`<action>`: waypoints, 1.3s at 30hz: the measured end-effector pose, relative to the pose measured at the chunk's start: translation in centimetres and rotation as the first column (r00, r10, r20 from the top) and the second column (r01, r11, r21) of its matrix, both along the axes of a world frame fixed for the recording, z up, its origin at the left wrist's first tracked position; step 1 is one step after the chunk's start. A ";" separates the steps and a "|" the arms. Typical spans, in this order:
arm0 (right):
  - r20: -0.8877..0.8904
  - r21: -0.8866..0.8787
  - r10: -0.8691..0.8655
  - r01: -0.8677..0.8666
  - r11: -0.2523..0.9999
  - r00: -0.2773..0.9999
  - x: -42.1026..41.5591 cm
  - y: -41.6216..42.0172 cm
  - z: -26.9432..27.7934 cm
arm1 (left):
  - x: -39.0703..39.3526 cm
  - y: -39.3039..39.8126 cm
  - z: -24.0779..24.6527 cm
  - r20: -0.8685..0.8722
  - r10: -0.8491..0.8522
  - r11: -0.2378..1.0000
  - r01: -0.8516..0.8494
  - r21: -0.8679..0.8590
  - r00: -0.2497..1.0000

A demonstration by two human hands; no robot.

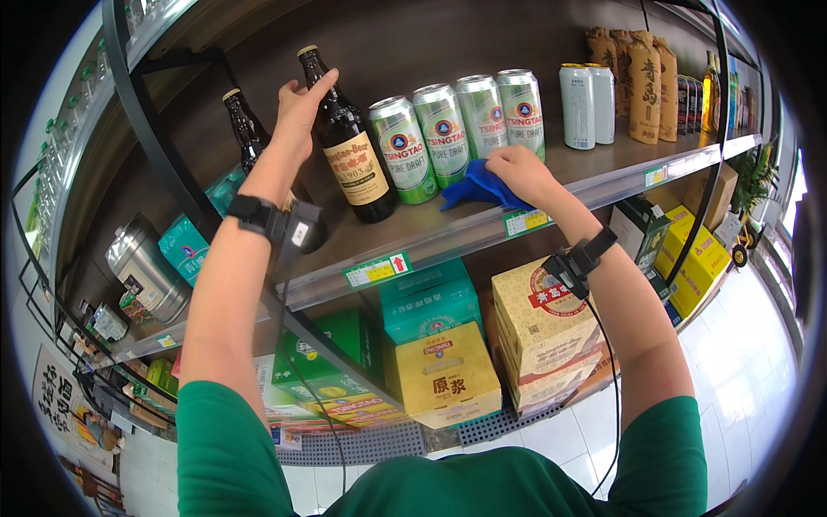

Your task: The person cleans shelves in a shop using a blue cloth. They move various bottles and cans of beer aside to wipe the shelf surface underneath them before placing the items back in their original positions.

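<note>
My left hand [298, 115] is at the neck of a dark brown glass beer bottle [358, 171] with a cream label, thumb and fingers on either side of it. The bottle stands near the shelf's front, leaning slightly in view. A second dark bottle [245, 126] is partly hidden behind my left forearm. My right hand [522, 171] holds a crumpled blue cloth [481, 185] against the wooden shelf [423, 220], close to its front edge. Just behind the cloth, several green-and-silver Tsingtao beer cans [406, 152] stand in a row; the cloth covers the lower part of some.
Farther right are two pale cans [577, 106] and several paper-wrapped bottles [644, 87]. A black metal upright [145, 139] divides the shelving; a steel keg [150, 268] stands left of it. Below are a yellow carton [446, 375], a beige carton [543, 336] and a green carton [329, 355].
</note>
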State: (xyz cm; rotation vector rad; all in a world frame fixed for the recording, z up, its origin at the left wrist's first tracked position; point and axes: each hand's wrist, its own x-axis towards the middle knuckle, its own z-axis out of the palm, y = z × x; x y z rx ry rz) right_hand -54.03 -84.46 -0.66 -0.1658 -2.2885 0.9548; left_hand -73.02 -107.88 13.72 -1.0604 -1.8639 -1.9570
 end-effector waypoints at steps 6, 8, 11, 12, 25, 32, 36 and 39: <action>-0.029 -0.024 0.024 -0.024 0.999 0.999 -0.1 0.0 -0.2 | 2.3 -0.5 -7.6 -0.005 0.037 0.999 -0.037 0.030 0.999; -0.022 -0.022 0.023 -0.023 0.999 0.999 -0.1 0.4 -0.3 | 3.0 -0.3 -9.9 0.044 -0.048 0.998 0.050 -0.043 0.998; 0.007 -0.023 0.036 -0.036 0.999 0.999 -0.2 0.3 -0.2 | 2.2 0.1 -12.4 -0.022 0.037 0.994 -0.039 -0.103 0.999; 0.014 -0.028 0.037 -0.037 0.999 0.999 -0.1 0.3 -0.1 | 2.3 0.0 -12.3 -0.039 0.065 0.987 -0.070 -0.141 0.997; 0.023 -0.047 0.004 -0.003 0.999 1.000 -0.2 0.2 -0.1 | 0.5 -1.5 -12.1 0.035 -0.014 0.980 0.021 -0.199 0.999; -0.012 -0.053 0.020 -0.021 0.998 1.000 -0.2 0.2 -0.3 | 0.7 -1.4 -11.9 0.088 -0.121 0.971 0.136 -0.196 0.989; -0.015 -0.067 0.023 -0.024 0.997 1.000 -0.3 0.1 -0.3 | 0.0 -1.2 -12.2 0.057 -0.108 0.972 0.118 -0.204 0.992; 0.000 -0.046 0.022 -0.022 0.999 1.000 -0.2 0.2 -0.2 | 0.5 -1.2 -12.3 0.003 -0.042 0.974 0.042 -0.224 0.999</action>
